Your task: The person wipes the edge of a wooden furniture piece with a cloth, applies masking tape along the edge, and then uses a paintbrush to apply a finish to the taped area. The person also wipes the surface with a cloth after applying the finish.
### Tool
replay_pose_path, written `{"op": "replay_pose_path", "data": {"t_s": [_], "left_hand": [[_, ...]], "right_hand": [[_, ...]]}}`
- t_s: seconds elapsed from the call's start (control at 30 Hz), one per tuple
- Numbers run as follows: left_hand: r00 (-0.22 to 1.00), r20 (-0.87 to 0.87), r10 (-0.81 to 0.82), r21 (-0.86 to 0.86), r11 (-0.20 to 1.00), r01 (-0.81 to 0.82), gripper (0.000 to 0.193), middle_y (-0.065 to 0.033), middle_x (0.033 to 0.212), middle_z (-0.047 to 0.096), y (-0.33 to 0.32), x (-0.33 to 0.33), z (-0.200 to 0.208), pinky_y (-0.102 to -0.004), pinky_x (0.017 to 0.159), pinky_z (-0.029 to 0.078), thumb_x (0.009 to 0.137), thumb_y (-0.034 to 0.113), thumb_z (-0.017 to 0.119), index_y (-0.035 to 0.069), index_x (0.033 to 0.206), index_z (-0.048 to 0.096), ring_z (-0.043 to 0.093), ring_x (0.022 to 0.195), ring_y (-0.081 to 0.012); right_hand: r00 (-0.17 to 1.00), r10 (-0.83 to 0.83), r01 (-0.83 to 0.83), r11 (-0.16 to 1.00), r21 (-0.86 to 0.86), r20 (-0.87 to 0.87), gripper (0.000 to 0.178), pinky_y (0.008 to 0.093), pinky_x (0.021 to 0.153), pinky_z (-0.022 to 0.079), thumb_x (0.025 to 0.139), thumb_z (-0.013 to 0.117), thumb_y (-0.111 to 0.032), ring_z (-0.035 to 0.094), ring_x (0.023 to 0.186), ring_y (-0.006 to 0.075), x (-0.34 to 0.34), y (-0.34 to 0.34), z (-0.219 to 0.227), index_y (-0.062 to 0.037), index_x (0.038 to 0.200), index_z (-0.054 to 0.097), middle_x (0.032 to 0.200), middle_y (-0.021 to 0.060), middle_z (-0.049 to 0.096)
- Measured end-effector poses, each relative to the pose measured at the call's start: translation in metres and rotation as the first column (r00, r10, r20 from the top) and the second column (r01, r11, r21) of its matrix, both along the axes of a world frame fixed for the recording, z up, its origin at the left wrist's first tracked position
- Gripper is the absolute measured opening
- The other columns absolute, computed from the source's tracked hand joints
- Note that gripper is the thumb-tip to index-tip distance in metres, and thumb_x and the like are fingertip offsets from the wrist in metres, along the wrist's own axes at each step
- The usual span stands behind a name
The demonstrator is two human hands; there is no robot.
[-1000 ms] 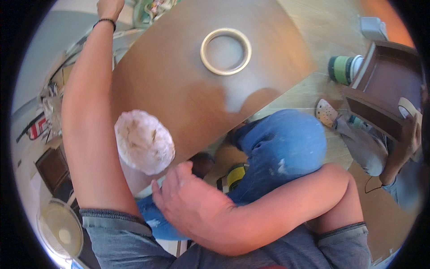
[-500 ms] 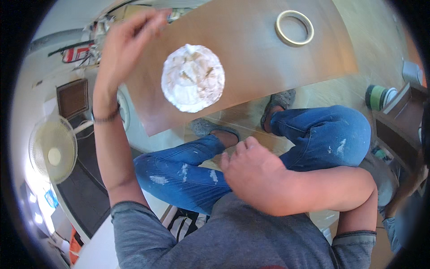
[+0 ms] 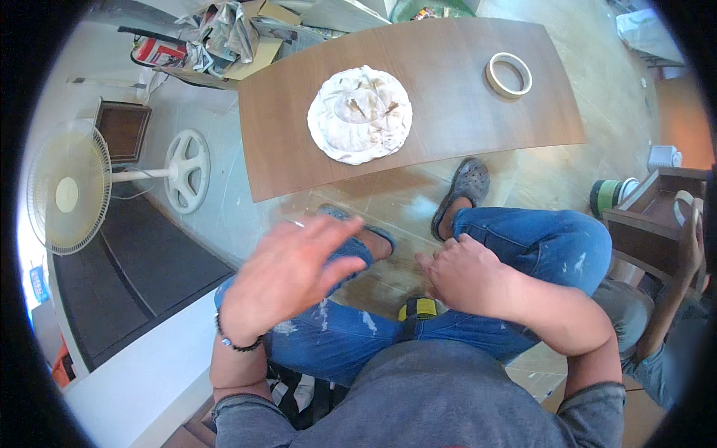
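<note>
A round white cloth-like bundle, wrinkled and stained brown, lies on the brown wooden panel in front of me. A roll of cream masking tape rests toward the panel's right end. My left hand is over my left thigh, slightly blurred, with its thumb spread from the fingers and nothing in it. Near my right knee, my right hand hangs palm down. Its fingers are loosely bent and a little apart, with nothing visible in them. Neither hand touches the panel.
A white standing fan is at the left. Crumpled newspaper and a fire extinguisher are at the far left. At the right, another person's hand is beside a brown drawer. A yellow-and-black object shows between my thighs.
My left hand has come back from above the panel's far left side to over my thigh. My right hand has shifted slightly right. The view has tilted, showing more beyond the panel.
</note>
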State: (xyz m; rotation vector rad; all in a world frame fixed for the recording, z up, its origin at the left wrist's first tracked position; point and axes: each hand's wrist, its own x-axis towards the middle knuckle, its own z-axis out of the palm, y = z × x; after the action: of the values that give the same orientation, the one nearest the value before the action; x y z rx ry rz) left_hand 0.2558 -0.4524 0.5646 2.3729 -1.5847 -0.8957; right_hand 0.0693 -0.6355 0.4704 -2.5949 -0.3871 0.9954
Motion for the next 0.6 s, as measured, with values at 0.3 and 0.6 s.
{"op": "replay_pose_path", "data": {"t_s": [0.3, 0.6], "left_hand": [[0.978, -0.132, -0.164, -0.01, 0.986, 0.164, 0.049, -0.0161, 0.111, 0.069, 0.022, -0.022, -0.046, -0.0473, 0.089, 0.051, 0.101, 0.037, 0.062, 0.003, 0.136, 0.06, 0.065, 0.103, -0.0379], [0.983, 0.02, -0.18, 0.053, 0.982, 0.179, 0.051, -0.0146, 0.109, 0.068, 0.03, -0.03, -0.063, -0.0454, 0.092, 0.05, 0.101, 0.036, 0.061, 0.003, 0.14, 0.058, 0.066, 0.106, -0.0321]], "right_hand": [[0.907, -0.269, 0.283, 0.959, 0.006, 0.324, 0.085, 0.0455, 0.082, 0.056, 0.091, 0.073, -0.044, 0.073, 0.088, 0.0347, 0.03, 0.001, -0.04, 0.0013, 0.155, 0.04, 0.088, 0.0174, 0.074], [0.84, -0.484, 0.537, 0.805, -0.253, 0.245, 0.107, 0.0414, 0.073, 0.058, 0.089, 0.076, -0.046, 0.074, 0.082, 0.0326, 0.038, -0.023, -0.059, 0.01, 0.16, 0.018, 0.089, 0.0215, 0.073]]}}
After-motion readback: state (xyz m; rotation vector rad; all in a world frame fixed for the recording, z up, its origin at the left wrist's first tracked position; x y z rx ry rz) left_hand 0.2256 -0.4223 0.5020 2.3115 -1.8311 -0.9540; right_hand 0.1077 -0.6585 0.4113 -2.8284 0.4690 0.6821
